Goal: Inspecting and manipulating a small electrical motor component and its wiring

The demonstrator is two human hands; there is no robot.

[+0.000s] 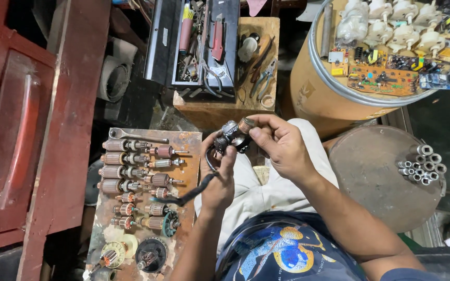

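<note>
I see my right hand (282,145) pinching the small motor part (234,134) from its right, my left hand (219,177) gripping it from below.

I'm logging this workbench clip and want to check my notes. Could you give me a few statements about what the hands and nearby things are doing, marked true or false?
1. Both hands, left hand and right hand, hold a small motor part. True.
2. The spanner lies on the round drum lid. False: it lies on the rusty board.
3. Circuit boards sit atop the cardboard drum. True.
4. The toolbox is closed. False: it is open.
</note>
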